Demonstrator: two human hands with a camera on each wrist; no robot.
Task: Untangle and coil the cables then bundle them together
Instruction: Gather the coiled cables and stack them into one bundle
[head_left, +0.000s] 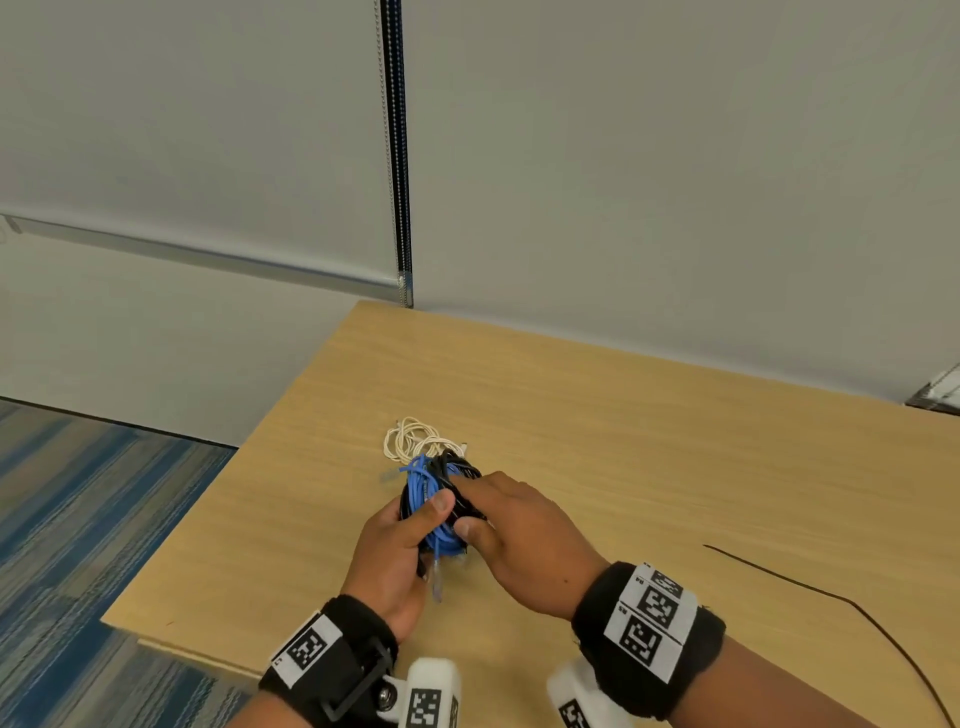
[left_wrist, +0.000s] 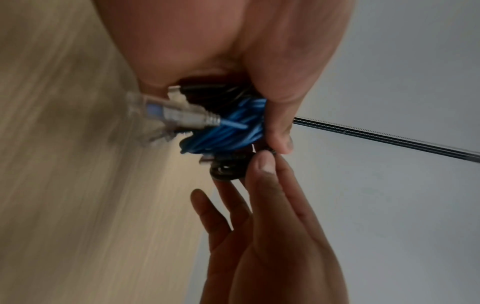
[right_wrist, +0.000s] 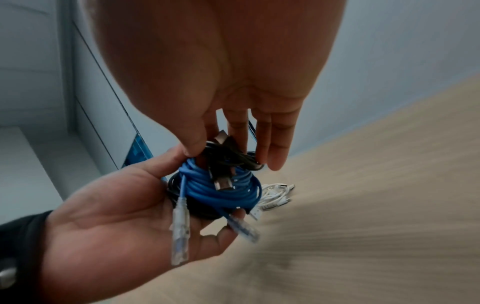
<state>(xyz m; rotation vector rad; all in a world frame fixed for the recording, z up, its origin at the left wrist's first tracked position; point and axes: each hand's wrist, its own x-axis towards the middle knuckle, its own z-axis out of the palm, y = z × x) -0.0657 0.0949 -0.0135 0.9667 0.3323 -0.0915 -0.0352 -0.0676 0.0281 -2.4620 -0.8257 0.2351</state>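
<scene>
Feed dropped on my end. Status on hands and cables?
Left hand grips blue coil. Right hand pinches black cable over it. White cable on table, unbundled. No obstruction.

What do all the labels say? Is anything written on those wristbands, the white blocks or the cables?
No readable words anywhere.
Black wristband on the right wrist: white tags with black square code patterns; the tiny characters beside them are too small to read.
Black wristband on the left wrist: one such code tag, no legible text.
White blocks under the wrists: code patterns only.
Blue coiled cable, black cable, white cable: no print visible.
</scene>
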